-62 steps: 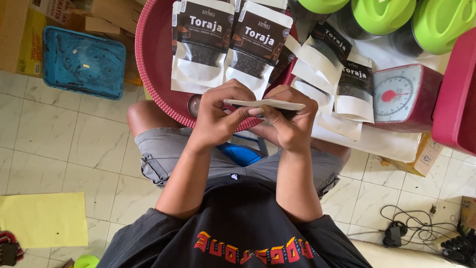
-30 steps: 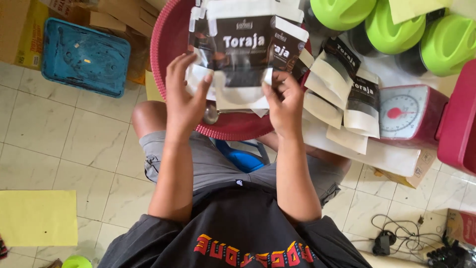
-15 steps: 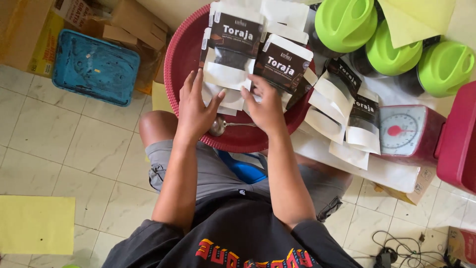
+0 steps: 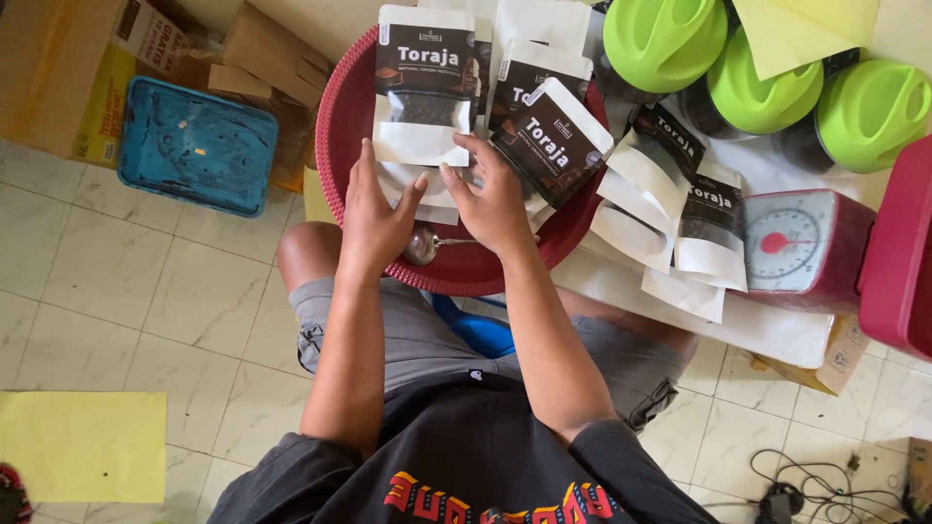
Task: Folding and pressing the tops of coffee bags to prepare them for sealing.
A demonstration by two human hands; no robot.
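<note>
Hands open flat: my left hand (image 4: 377,218) and right hand (image 4: 493,199) press on white pouches (image 4: 424,82) stacked in red basin (image 4: 340,146), spoon (image 4: 424,246) just below.

Both hands are lower in frame now. Left hand (image 4: 374,218) and right hand (image 4: 490,199) no longer hold pouches up; they rest flat in the red basin (image 4: 340,126). Pouches (image 4: 424,82) lie spread at upper centre, spoon (image 4: 424,246) exposed.
</note>
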